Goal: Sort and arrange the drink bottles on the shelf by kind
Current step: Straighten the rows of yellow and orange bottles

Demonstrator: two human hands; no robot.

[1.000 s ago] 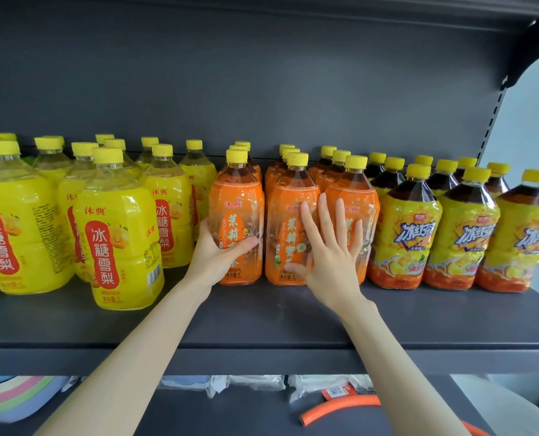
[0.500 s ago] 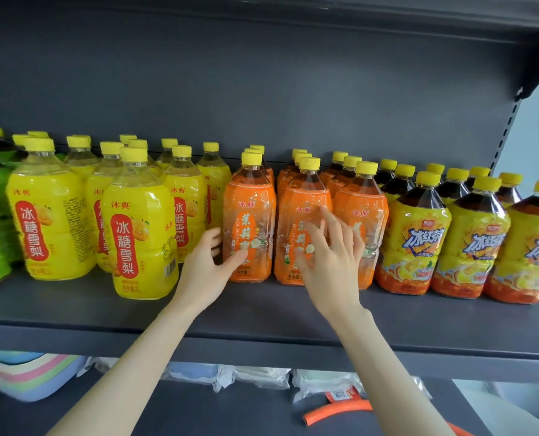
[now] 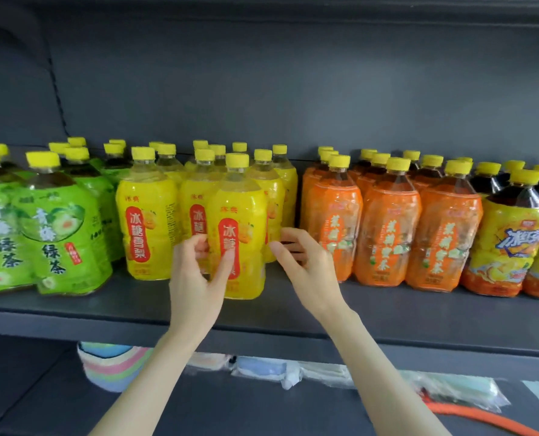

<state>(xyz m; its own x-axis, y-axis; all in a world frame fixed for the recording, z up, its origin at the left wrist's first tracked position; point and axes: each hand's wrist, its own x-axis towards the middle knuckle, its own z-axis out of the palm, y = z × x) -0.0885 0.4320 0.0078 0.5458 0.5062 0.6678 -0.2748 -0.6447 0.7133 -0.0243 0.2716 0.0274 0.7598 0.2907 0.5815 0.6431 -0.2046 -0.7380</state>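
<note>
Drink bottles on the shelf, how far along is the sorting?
Mostly done: green bottles, yellow bottles, orange bottles and iced tea bottles each stand grouped. In hand: the left hand grips the front yellow bottle, right hand beside it. To do: probably align it.

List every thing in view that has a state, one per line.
Front yellow bottle, upright, capped, gripped.
Left hand, grips that bottle.
Right hand, fingers curled beside it, contact unclear.
Other yellow bottles, upright, capped.
Green bottles, upright, capped.
Orange bottles, upright, capped.
Dark bottles, upright, capped.

Narrow gap separates yellow bottles (image 3: 148,215) from orange bottles (image 3: 387,231)
</note>
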